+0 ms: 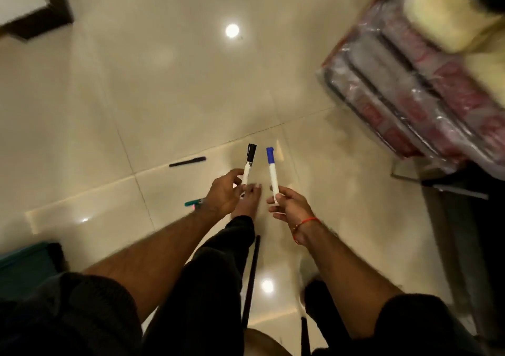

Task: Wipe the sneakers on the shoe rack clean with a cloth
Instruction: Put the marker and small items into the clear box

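Head view, looking down at a glossy tiled floor (169, 88). My left hand (222, 194) pinches a black-capped marker (248, 164) by its white barrel; my right hand (289, 205) grips a blue-capped marker (272, 172) near its base, both caps pointing toward 12 o'clock. A black pen (187, 161) lies on the floor at 10 o'clock from the hands, a green pen (192, 202) just left of the left wrist. Plastic-wrapped packages (404, 101) sit at 2 o'clock. I see no sneakers, rack or cloth.

left hand (222, 193) gripping black-capped marker (249, 164), right hand (289, 205) gripping blue-capped marker (272, 171), tiled floor (177, 88)
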The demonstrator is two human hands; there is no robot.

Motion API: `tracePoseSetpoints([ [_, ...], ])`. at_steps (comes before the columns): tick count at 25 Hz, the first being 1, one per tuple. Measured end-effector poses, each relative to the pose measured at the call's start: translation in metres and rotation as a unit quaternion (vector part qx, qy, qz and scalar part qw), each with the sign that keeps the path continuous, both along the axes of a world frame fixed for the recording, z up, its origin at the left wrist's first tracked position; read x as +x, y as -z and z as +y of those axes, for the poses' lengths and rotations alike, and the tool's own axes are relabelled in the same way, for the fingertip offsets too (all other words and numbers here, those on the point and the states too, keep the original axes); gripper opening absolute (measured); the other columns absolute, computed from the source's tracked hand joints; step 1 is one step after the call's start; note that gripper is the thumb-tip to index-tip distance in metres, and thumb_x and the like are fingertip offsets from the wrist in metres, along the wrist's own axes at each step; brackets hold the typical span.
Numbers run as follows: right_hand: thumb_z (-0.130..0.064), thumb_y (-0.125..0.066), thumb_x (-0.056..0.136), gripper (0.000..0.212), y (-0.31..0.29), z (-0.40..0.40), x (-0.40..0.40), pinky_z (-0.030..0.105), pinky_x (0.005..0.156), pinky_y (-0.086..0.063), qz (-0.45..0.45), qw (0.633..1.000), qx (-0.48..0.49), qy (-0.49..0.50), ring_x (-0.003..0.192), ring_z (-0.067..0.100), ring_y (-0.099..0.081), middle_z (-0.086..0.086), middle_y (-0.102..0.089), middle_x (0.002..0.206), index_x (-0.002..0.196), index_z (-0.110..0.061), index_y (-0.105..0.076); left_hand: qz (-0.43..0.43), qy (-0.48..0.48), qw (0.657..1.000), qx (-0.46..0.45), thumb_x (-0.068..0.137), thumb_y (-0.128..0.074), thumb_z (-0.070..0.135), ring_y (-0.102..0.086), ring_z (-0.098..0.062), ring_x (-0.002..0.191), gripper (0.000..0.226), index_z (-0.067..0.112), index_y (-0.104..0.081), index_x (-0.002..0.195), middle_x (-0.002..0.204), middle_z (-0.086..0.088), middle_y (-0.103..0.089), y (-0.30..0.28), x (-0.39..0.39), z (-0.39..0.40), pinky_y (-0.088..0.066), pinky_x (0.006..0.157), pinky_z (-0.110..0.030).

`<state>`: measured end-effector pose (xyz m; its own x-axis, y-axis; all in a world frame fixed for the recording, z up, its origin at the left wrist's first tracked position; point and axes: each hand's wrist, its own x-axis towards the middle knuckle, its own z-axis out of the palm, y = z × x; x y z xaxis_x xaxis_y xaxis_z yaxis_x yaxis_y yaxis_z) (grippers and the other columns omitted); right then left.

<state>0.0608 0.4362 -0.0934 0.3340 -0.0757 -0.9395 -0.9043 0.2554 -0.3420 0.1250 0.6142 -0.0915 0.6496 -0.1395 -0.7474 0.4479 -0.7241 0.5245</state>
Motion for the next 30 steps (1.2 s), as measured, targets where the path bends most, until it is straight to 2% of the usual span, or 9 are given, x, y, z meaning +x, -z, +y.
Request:
tracePoseSetpoints([
  [3,-0.009,-0.053,0.098,0.021,-0.049,-0.07,-0.044,0.036,0.079,-0.051,-0.031,0.994,-0.028,0.1,0.078,0.019,-0.065,0.007,-0.074,0.094,0.116,-0.014,-0.064,-0.012,0.119,0.991,-0.053,0.099,-0.066,0.019,-0.065,-0.006,0.075,0.023,0.032,-0.06,0.116,0.089,0.008,-0.065,-0.047,-0.017,-0.084,-0.05,0.068,-0.013],
  [5,-0.009,-0.058,0.096,0.021,-0.077,-0.111,-0.083,0.036,0.081,-0.053,-0.051,0.982,-0.049,0.176,0.084,0.019,-0.066,0.006,-0.074,0.1,0.113,-0.016,-0.066,-0.018,0.18,0.98,-0.078,0.098,-0.066,0.028,-0.069,-0.009,0.077,0.021,0.03,-0.062,0.119,0.092,0.008,-0.07,-0.074,-0.037,-0.139,-0.055,0.073,-0.027],
  [7,-0.007,-0.063,0.093,0.02,-0.1,-0.14,-0.127,0.031,0.076,-0.054,-0.066,0.963,-0.065,0.253,0.087,0.019,-0.064,0.007,-0.072,0.105,0.11,-0.016,-0.069,-0.015,0.219,0.97,-0.104,0.098,-0.066,0.027,-0.071,-0.012,0.075,0.026,0.023,-0.063,0.124,0.093,0.004,-0.07,-0.101,-0.061,-0.189,-0.057,0.073,-0.03],
  [14,0.003,-0.072,0.084,0.022,-0.186,-0.209,-0.277,0.025,0.07,-0.054,-0.122,0.852,-0.141,0.489,0.079,0.016,-0.066,0.007,-0.075,0.091,0.101,-0.01,-0.072,-0.005,0.385,0.907,-0.173,0.098,-0.066,0.018,-0.07,-0.009,0.077,0.029,0.019,-0.059,0.126,0.1,0.002,-0.069,-0.187,-0.19,-0.346,-0.06,0.072,-0.028],
  [17,0.008,-0.07,0.084,0.025,-0.218,-0.234,-0.33,0.024,0.071,-0.057,-0.134,0.812,-0.19,0.535,0.078,0.013,-0.068,0.009,-0.075,0.09,0.104,-0.006,-0.072,-0.007,0.441,0.875,-0.2,0.099,-0.064,0.016,-0.07,-0.013,0.083,0.035,0.018,-0.06,0.134,0.105,-0.001,-0.069,-0.213,-0.248,-0.399,-0.062,0.077,-0.034],
  [21,0.004,-0.07,0.086,0.031,-0.241,-0.269,-0.408,0.028,0.075,-0.059,-0.132,0.743,-0.253,0.605,0.084,0.019,-0.071,0.012,-0.075,0.095,0.115,-0.009,-0.068,-0.005,0.522,0.827,-0.208,0.099,-0.063,0.016,-0.066,-0.009,0.082,0.038,0.018,-0.059,0.136,0.105,0.003,-0.066,-0.243,-0.332,-0.466,-0.06,0.075,-0.026],
  [23,0.003,-0.071,0.085,0.031,-0.239,-0.289,-0.439,0.027,0.072,-0.058,-0.118,0.714,-0.286,0.628,0.082,0.018,-0.07,0.009,-0.076,0.092,0.113,-0.009,-0.067,-0.007,0.553,0.808,-0.201,0.099,-0.064,0.017,-0.067,-0.013,0.084,0.036,0.017,-0.061,0.135,0.109,-0.002,-0.069,-0.246,-0.368,-0.497,-0.061,0.078,-0.033],
  [26,-0.002,-0.073,0.085,0.025,-0.225,-0.321,-0.465,0.029,0.072,-0.056,-0.09,0.701,-0.312,0.635,0.081,0.012,-0.07,0.001,-0.076,0.091,0.107,-0.014,-0.069,-0.006,0.564,0.807,-0.178,0.099,-0.064,0.02,-0.07,-0.023,0.093,0.032,0.016,-0.063,0.13,0.109,-0.002,-0.071,-0.235,-0.403,-0.535,-0.059,0.086,-0.045],
  [30,-0.009,-0.075,0.085,0.026,-0.207,-0.351,-0.483,0.041,0.082,-0.059,-0.085,0.697,-0.334,0.629,0.089,0.019,-0.071,0.001,-0.075,0.098,0.11,-0.015,-0.069,0.01,0.538,0.827,-0.163,0.103,-0.059,0.021,-0.07,-0.019,0.097,0.029,0.018,-0.06,0.132,0.115,-0.003,-0.071,-0.223,-0.432,-0.561,-0.061,0.085,-0.043],
])
